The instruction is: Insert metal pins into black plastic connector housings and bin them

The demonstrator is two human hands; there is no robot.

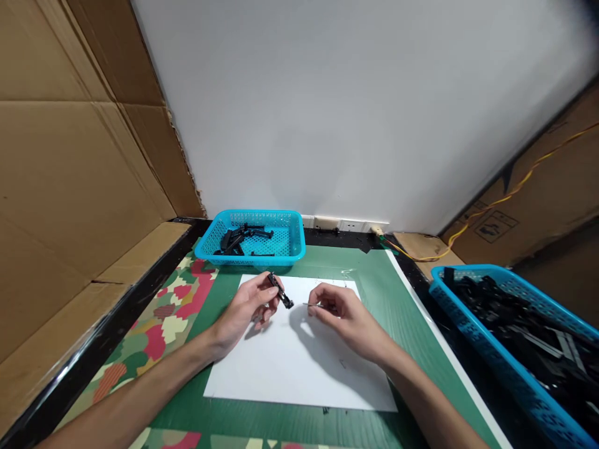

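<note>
White, smooth wall [374, 112] closes off the far side of the paper sheet [299, 368], and creased brown cardboard [70, 156] bounds the left. Green covering on the counter [405, 305] extends past the sheet's edges, with room to its right. Farther right of the sheet, a long blue plastic basket [472, 330] is heaped with black parts [524, 324]; beyond its far edge, a smaller perforated basket [285, 257] holds slim black pieces [243, 237]. Over the sheet, both hands grasp something: the left hand [248, 312] grips a narrow, tilted black part [279, 290]; the right hand [344, 312], just apart, pinches a thin rod-like piece [309, 305].
</note>
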